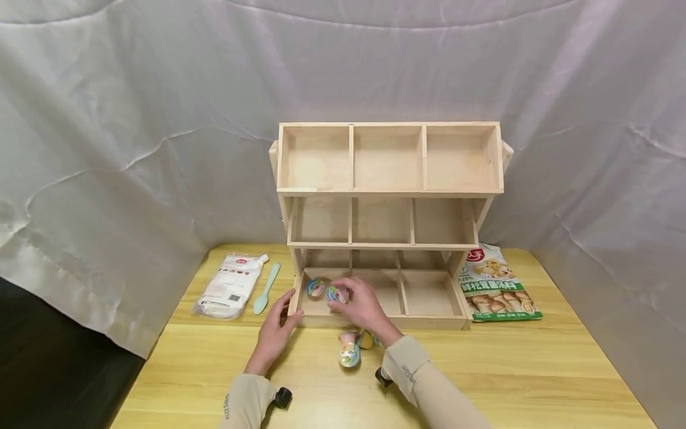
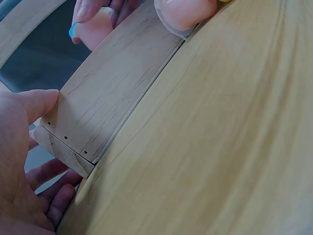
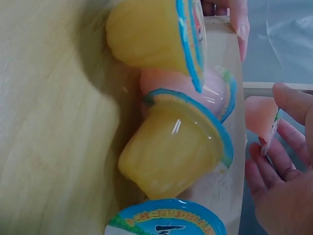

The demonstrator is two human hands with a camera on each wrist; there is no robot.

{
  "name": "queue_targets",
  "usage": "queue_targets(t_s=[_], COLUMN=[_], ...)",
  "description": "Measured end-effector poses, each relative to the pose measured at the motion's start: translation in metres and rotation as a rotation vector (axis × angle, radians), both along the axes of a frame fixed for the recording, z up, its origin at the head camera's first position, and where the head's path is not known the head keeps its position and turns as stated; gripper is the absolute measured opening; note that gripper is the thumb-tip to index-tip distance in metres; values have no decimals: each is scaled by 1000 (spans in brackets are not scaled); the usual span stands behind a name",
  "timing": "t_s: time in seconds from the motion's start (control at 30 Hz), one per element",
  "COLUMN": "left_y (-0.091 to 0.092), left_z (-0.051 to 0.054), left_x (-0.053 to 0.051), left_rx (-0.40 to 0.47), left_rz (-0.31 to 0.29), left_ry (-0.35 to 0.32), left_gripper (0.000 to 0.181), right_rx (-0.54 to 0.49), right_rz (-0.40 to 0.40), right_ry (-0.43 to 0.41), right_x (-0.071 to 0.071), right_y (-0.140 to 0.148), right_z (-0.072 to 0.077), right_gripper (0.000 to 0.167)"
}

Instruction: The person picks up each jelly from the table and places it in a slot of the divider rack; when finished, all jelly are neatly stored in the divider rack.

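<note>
Head view: forearms stretched forward, the right hand [image 1: 364, 302] pinches a small pink jelly cup with a printed lid [image 1: 337, 294] at the lower-left compartment of a pale three-tier wooden rack [image 1: 389, 192]. The left hand [image 1: 276, 333] grips its front-left corner.

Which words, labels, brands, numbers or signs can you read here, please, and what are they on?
"松茸菌" on the mushroom packet; its other print is too small or blurred.
White pouch: print too small to read.
Sleeves: lettering too small to read.
Cup lids: characters too blurred.
</note>
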State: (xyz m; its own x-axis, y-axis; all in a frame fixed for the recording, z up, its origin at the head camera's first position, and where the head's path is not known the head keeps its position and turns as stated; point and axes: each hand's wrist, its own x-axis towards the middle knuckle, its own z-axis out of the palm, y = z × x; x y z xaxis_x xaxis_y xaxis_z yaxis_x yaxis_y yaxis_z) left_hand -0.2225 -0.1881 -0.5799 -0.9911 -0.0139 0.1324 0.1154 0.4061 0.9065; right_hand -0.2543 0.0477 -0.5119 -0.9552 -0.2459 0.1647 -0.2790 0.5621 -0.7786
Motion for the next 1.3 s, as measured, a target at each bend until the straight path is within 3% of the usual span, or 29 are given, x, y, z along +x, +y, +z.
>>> queue_targets(t_s=[0.2, 0.63, 1.3], left_y=[-1, -5, -3], left_z=[-1, -4, -4], left_x=[-2, -3, -3], left_rx=[29, 28, 21], left_rz=[0, 1, -1], left_ry=[-37, -24, -32], left_gripper=[61, 62, 62], right_rx=[6, 59, 192], right_rz=[1, -11, -56], right_ry=[12, -1, 50], right_x=[-5, -9, -22], right_y=[-1, -5, -10], right_z=[-4, -12, -19], right_gripper=[49, 46, 46])
